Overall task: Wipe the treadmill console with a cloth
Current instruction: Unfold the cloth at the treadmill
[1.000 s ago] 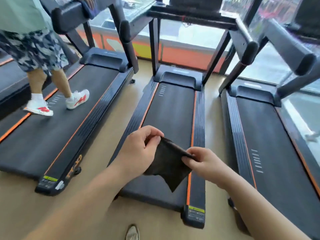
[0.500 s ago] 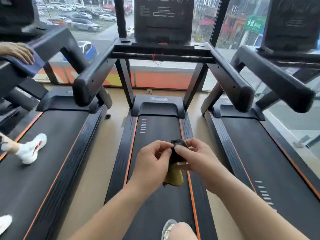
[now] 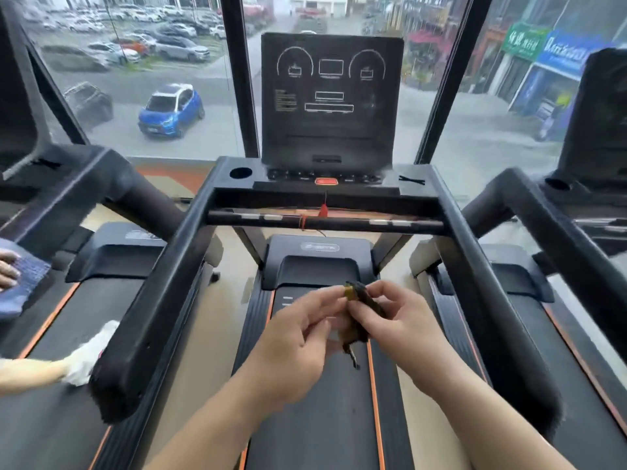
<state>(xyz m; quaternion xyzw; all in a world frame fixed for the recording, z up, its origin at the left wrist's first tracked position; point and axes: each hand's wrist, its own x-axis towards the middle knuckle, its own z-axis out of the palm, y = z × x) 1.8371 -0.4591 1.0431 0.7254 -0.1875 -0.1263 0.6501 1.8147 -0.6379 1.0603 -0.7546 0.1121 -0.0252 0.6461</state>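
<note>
The black treadmill console (image 3: 330, 100) stands straight ahead, with white outlines on its dark screen and a red stop button (image 3: 326, 181) below it. A small dark cloth (image 3: 360, 315) with a yellowish side is bunched between both hands, low over the belt and well short of the console. My left hand (image 3: 298, 337) pinches its left side. My right hand (image 3: 402, 317) grips its right side. Most of the cloth is hidden by the fingers.
Black handrails (image 3: 163, 293) (image 3: 481, 283) run on both sides, joined by a crossbar (image 3: 325, 222). On the left treadmill another person's hand (image 3: 6, 269) presses a blue cloth (image 3: 25, 279), and a white shoe (image 3: 90, 354) shows. A window lies behind the console.
The view has risen from the belt to the console and moved in between the handrails. The cloth went from spread between my hands to bunched up small.
</note>
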